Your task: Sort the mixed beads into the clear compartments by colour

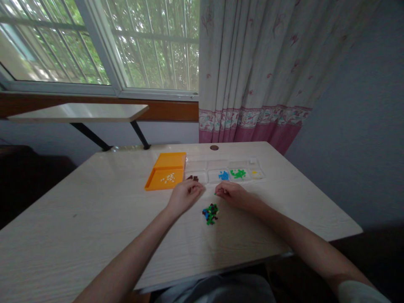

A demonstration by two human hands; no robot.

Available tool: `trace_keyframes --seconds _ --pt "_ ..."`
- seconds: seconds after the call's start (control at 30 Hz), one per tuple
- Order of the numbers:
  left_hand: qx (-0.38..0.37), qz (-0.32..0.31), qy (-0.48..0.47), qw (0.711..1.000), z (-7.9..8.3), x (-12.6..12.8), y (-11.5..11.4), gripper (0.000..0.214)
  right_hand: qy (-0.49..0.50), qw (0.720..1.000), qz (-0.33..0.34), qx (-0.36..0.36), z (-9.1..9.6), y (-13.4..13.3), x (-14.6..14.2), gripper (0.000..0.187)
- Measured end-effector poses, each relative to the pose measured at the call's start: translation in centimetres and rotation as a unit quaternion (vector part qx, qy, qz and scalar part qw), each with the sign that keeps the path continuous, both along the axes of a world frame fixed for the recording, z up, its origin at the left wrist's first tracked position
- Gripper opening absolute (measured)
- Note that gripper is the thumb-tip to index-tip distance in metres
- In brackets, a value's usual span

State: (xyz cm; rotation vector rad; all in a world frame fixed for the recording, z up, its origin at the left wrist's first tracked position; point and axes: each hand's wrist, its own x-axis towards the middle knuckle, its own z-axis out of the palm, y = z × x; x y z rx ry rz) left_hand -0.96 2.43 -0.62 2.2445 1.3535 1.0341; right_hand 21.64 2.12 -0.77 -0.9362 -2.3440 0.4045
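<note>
- A small mixed pile [210,213] of blue, green and dark pieces is seen on the pale wooden table [94,219], near the front edge and just short of both hands.
- A green piece [215,193] is shown at the tips of the right hand [232,194]. The fingers are curled in and pinched on it, and the hand is rested on the table.
- The left hand [184,195] is laid just beside it, fingers curled loosely under. Whether anything is held there cannot be told.
- Both hands are placed between the pile and a clear compartment tray [217,165] behind them.
- In the tray's near row, a brown batch [192,178], a blue batch [224,175], a green batch [238,173] and a yellow batch [256,173] are kept apart. The brown batch is nearest the left hand's fingertips.
- An orange tray [168,162] with a few white pieces [168,178] is set touching the clear tray's left end.
- A window [94,42] and a patterned curtain [252,63] are seen behind the table.
</note>
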Motion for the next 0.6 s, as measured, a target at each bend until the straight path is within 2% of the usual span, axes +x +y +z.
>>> trace_keyframes --seconds 0.07,0.17,0.4,0.6 --pt "0.003 -0.062 0.006 0.998 -0.1 0.8 -0.6 0.013 0.01 1.0 0.002 0.009 0.1 -0.2 -0.3 0.007" --pt "0.002 -0.096 0.021 0.995 0.1 1.6 -1.4 0.013 0.008 1.0 -0.001 0.011 0.2 -0.4 -0.7 0.008" --pt "0.013 -0.106 0.035 0.994 0.2 1.6 -1.7 0.013 -0.009 1.0 -0.01 0.011 0.6 -1.0 -1.1 0.008" --pt "0.02 -0.09 0.01 0.996 -0.1 1.6 -1.4 0.011 0.023 0.999 -0.027 0.025 0.2 -0.8 -1.1 0.008"
